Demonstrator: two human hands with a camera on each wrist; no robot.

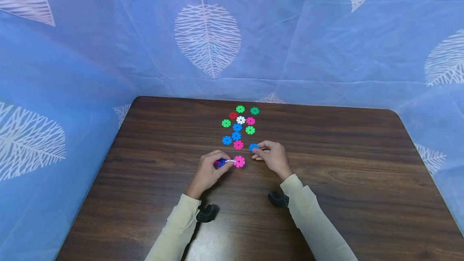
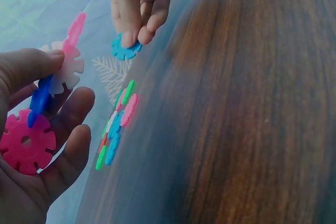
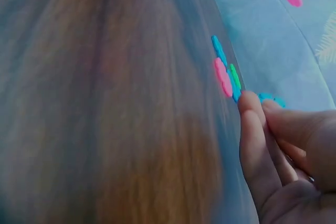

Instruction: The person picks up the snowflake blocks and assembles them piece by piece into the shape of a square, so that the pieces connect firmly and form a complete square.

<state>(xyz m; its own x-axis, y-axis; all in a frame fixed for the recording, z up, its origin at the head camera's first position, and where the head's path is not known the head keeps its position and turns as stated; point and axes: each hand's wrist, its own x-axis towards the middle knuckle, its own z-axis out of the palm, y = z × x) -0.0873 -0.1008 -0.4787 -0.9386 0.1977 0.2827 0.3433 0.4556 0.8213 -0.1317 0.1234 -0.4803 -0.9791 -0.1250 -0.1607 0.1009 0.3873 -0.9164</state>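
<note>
Within both hands (image 1: 209, 167) (image 1: 275, 159), notched discs (image 2: 41, 146), pink, white and blue

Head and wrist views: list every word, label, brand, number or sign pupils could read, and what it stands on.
No readable text in any view.
Notched discs: slots and holes; no lettering can be read.
Blue backdrop: white leaf prints, no words.
Brown table: wood grain only.
Black wrist pieces: too small to tell whether they bear any marking.

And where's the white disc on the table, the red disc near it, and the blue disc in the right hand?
White disc (image 1: 241, 120): head view, its middle.
Red disc (image 1: 233, 115): head view, its middle.
Held blue disc (image 1: 252, 147): head view, its uncovered part.
</note>
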